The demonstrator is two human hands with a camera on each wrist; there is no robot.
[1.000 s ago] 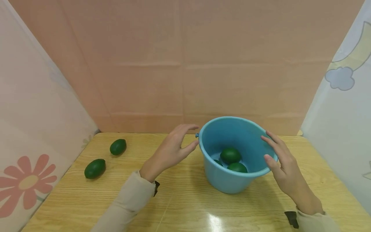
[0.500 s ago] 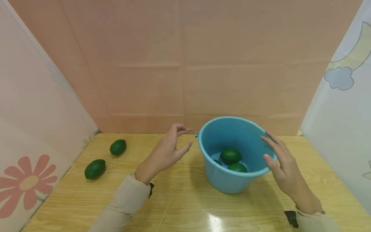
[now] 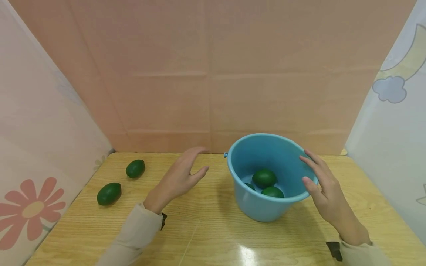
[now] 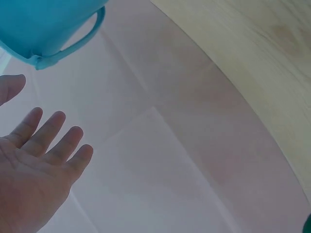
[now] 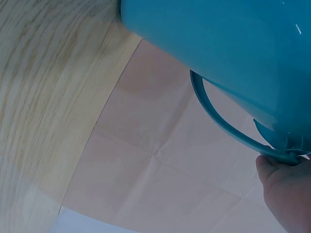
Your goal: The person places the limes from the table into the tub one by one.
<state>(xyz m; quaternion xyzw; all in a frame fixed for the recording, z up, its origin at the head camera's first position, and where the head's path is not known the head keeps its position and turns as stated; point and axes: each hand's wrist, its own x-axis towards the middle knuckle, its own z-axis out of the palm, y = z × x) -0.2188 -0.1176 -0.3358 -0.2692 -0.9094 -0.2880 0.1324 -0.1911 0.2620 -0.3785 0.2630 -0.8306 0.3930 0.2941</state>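
A blue bucket point(image 3: 259, 207) stands on the table in the head view, its mouth facing me. Inside it lie a lime point(image 3: 264, 178), another lime point(image 3: 273, 191) and a third, mostly hidden by the rim. My right hand point(image 3: 327, 192) holds the bucket's right rim, fingertips and thumb over the edge; the right wrist view shows it beside the handle point(image 5: 233, 131). Left of the bucket and apart from it, my left hand point(image 3: 176, 177) hovers over the table, holding nothing, its fingers spread in the left wrist view. Further left lie two dark green limes, a far one point(image 3: 135, 169) and a nearer one point(image 3: 109, 194).
The wooden table point(image 3: 199, 236) ends at a pinkish-brown backdrop point(image 3: 166, 92). Pale printed panels flank it, with a red flower point(image 3: 33, 208) on the left and a cloud point(image 3: 390, 89) on the right.
My left hand has moved left, away from the bucket's left rim. The right hand, the bucket and the limes have stayed where they were.
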